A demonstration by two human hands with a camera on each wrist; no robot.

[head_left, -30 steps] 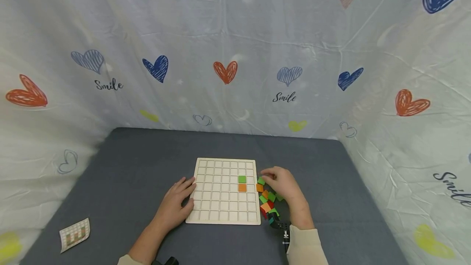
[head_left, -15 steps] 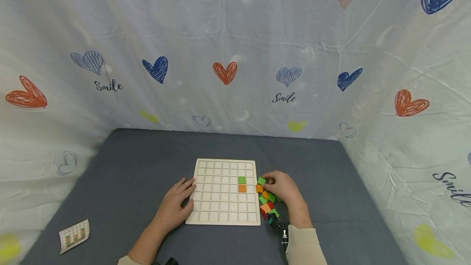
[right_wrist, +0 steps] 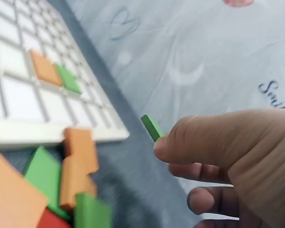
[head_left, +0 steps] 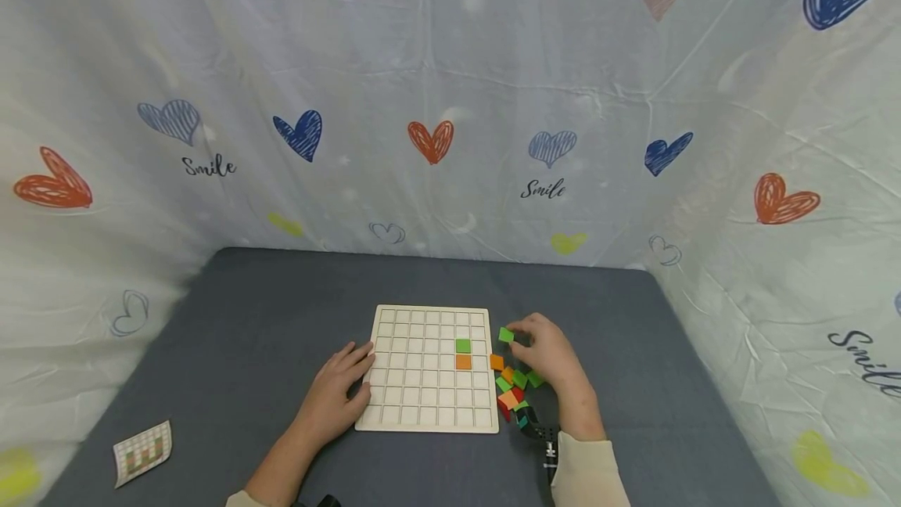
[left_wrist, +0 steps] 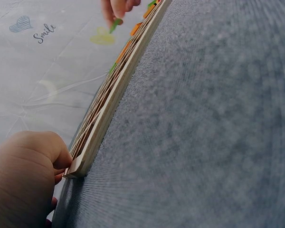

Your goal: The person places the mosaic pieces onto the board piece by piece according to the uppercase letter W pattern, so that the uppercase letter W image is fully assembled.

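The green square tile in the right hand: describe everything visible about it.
The green square tile is small, thin and flat, bright green with a matte, painted-wood look. The right hand pinches it at its fingertips, lifted off the grey table and tilted, edge toward the wrist camera. It hangs just right of the pale wooden grid board, near its far right corner, above and beyond the loose pile of coloured tiles. Only the fingers touch it.
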